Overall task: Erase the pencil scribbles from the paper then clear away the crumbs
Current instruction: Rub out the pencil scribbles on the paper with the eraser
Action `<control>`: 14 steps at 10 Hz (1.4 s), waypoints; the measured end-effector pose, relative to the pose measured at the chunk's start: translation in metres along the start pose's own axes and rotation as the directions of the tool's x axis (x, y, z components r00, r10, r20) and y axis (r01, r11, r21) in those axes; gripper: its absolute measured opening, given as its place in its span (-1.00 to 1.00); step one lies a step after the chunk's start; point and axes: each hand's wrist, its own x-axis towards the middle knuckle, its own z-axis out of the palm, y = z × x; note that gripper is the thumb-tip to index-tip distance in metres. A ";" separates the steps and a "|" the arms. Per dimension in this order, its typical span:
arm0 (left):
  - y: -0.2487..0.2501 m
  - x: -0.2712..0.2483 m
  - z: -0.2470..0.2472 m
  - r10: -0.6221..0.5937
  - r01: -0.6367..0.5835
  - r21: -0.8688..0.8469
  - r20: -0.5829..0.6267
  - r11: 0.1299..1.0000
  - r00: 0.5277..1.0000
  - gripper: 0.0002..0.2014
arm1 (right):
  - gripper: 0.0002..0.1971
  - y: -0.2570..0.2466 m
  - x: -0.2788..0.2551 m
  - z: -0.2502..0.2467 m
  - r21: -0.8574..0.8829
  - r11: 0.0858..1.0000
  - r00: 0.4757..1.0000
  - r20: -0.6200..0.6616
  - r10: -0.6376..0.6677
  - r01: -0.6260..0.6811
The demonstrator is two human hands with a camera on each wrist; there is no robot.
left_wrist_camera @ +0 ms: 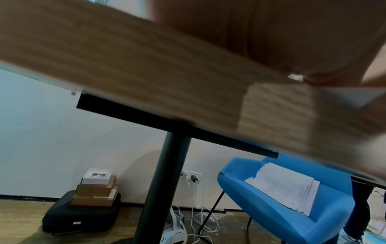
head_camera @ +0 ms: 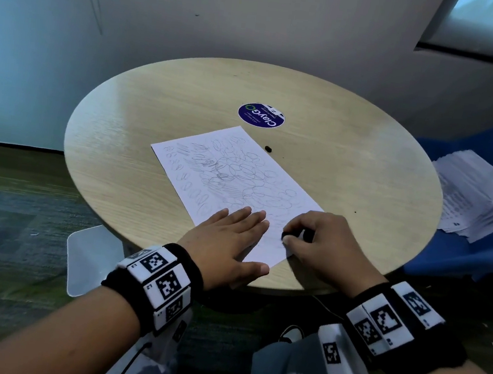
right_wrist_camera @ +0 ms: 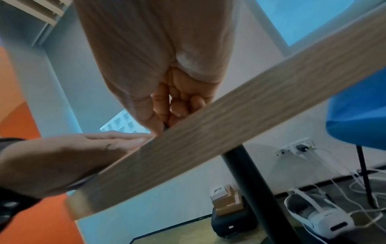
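A white sheet of paper (head_camera: pixel 233 179) covered in pencil scribbles lies slantwise on the round wooden table (head_camera: pixel 141 131). My left hand (head_camera: pixel 233 237) lies flat with straight fingers on the paper's near end, holding it down. My right hand (head_camera: pixel 322 241) pinches a small dark eraser (head_camera: pixel 286 235) against the paper close to its near right edge. In the right wrist view the curled fingers (right_wrist_camera: pixel 177 105) meet the table edge (right_wrist_camera: pixel 229 132), and the left hand (right_wrist_camera: pixel 87 148) lies flat beside them. The left wrist view shows only my palm (left_wrist_camera: pixel 282 38) over the table edge (left_wrist_camera: pixel 146 69).
A small dark bit (head_camera: pixel 268 149) lies on the table beyond the paper, near a round blue sticker (head_camera: pixel 261 115). A blue chair (head_camera: pixel 478 244) with a stack of printed papers (head_camera: pixel 477 197) stands at the right. Boxes (left_wrist_camera: pixel 96 189) and cables lie on the floor under the table.
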 end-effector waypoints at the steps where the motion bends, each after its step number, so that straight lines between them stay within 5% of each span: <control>1: 0.001 0.000 0.000 -0.004 0.004 0.003 0.001 1.000 1.000 -0.19 | -0.90 -0.010 -0.011 0.010 0.012 0.997 0.992 0.094 -0.082 0.082; 6: 0.000 0.000 0.001 0.002 -0.002 0.009 -0.009 1.000 1.000 -0.19 | -0.90 0.005 -0.005 -0.007 -0.018 1.000 1.000 -0.025 -0.004 0.003; 8: -0.001 -0.001 0.001 0.002 -0.002 0.010 -0.013 1.000 1.000 -0.19 | -0.92 -0.006 -0.016 0.003 -0.009 0.997 0.995 0.072 -0.074 0.075; 9: -0.001 0.000 0.001 0.000 0.000 0.016 -0.015 1.000 1.000 -0.18 | -0.89 0.006 -0.006 -0.009 -0.027 0.999 0.999 -0.031 0.016 -0.017; 11: -0.001 0.000 0.002 0.000 0.000 0.013 -0.016 1.000 1.000 -0.18 | -0.92 -0.005 -0.019 0.001 -0.017 0.999 0.998 0.053 -0.042 0.043; 13: -0.001 0.000 0.001 0.002 -0.002 0.019 -0.016 1.000 1.000 -0.18 | -0.92 0.002 -0.011 -0.006 -0.041 0.999 1.000 -0.013 0.024 -0.024; 14: -0.001 0.000 0.002 0.000 0.001 0.016 -0.016 1.000 1.000 -0.18 | -0.93 -0.009 -0.019 0.002 -0.039 0.998 0.996 0.072 -0.042 0.045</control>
